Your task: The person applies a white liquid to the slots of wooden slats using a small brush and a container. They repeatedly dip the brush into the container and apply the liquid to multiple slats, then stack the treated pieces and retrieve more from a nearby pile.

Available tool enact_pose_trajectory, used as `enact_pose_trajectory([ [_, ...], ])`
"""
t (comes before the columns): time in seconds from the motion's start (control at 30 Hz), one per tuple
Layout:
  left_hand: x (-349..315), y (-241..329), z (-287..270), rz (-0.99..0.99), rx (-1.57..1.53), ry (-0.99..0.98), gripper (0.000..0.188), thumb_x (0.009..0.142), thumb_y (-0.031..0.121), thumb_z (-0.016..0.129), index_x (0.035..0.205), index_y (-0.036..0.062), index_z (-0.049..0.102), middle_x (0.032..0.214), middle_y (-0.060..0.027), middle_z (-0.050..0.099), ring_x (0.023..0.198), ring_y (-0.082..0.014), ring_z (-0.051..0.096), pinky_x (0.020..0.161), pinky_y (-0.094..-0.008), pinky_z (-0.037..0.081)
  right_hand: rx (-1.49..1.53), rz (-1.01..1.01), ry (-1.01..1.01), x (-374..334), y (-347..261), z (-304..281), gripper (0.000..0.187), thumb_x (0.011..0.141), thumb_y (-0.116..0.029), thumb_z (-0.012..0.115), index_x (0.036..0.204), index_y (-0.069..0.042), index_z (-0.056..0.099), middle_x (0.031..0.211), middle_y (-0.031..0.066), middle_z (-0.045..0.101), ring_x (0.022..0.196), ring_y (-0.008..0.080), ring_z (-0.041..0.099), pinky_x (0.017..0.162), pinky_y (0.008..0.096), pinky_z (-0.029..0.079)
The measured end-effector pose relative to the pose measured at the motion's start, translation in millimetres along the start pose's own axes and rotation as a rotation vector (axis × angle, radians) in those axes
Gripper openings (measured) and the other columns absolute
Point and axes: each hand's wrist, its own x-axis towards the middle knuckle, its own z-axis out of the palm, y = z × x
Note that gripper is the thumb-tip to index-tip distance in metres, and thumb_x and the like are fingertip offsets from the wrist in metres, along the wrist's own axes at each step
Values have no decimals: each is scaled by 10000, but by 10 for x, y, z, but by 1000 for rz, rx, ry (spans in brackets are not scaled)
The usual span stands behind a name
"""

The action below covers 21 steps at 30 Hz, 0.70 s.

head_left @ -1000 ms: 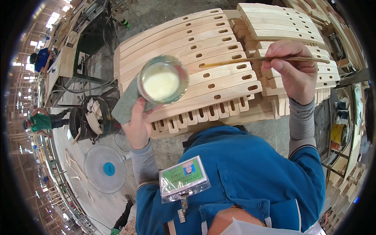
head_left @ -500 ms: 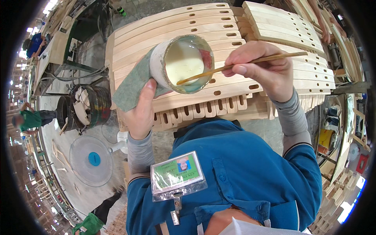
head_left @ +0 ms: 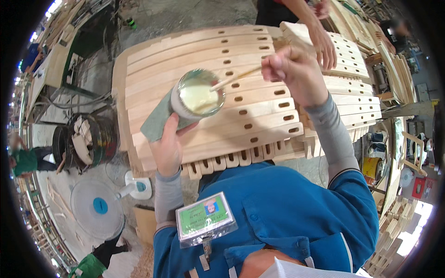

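My left hand is wrapped round a round cup that holds cream-coloured liquid. A grey-green sheet, perhaps sandpaper, is pinched against the cup's side in the same hand. Up and to the right, my right hand, smeared by motion, closes on a thin wooden stick. The stick slants down to the left, its pale tip over the cup's mouth. Under both hands lie rows of pale wooden slats with oval slots near their ends.
A co-worker's hand reaches onto the slat stack at the far right. Left of the table stand a black bin with wood scraps and a white fan. A metal-framed bench stands at the far left.
My right hand has lifted the stick's tip up from the liquid toward the cup's rim. The cup has shifted left and down in view. A co-worker's arm has come in from the far side.
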Motion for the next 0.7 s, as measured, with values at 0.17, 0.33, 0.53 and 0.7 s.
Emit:
enact_pose_trajectory([
  [0.17, 164, -42, -184, -38, -39, 69, 302, 868, 45, 435, 1157, -40, 452, 1108, -133, 526, 932, -243, 579, 738, -393, 548, -459, -413, 195, 1159, -106, -350, 226, 850, -200, 577, 822, 23, 551, 738, 97, 622, 656, 127, 614, 601, 242, 513],
  [0.33, 236, -12, -369, -47, -43, 138, 303, 868, 58, 442, 1159, -28, 454, 1110, -124, 529, 937, -234, 578, 741, -396, 545, -773, -355, 234, 1756, 101, -278, 219, 826, -164, 608, 714, 0, 516, 598, 52, 592, 520, 75, 565, 481, 215, 456],
  [0.53, 244, 39, -454, 1, -17, 123, 316, 865, 71, 461, 1166, -25, 453, 1134, -131, 523, 977, -269, 562, 784, -435, 528, -884, -366, 198, 1981, 347, -221, 243, 802, -215, 624, 746, 14, 563, 568, 80, 580, 533, 122, 582, 499, 273, 459],
  [0.7, 239, 20, -510, 10, -34, 117, 314, 870, 75, 455, 1166, -29, 452, 1136, -135, 520, 998, -269, 551, 799, -437, 523, -1068, -538, 242, 2050, 447, -202, 208, 763, -186, 634, 740, 7, 560, 586, 162, 565, 527, 255, 583, 506, 350, 444],
])
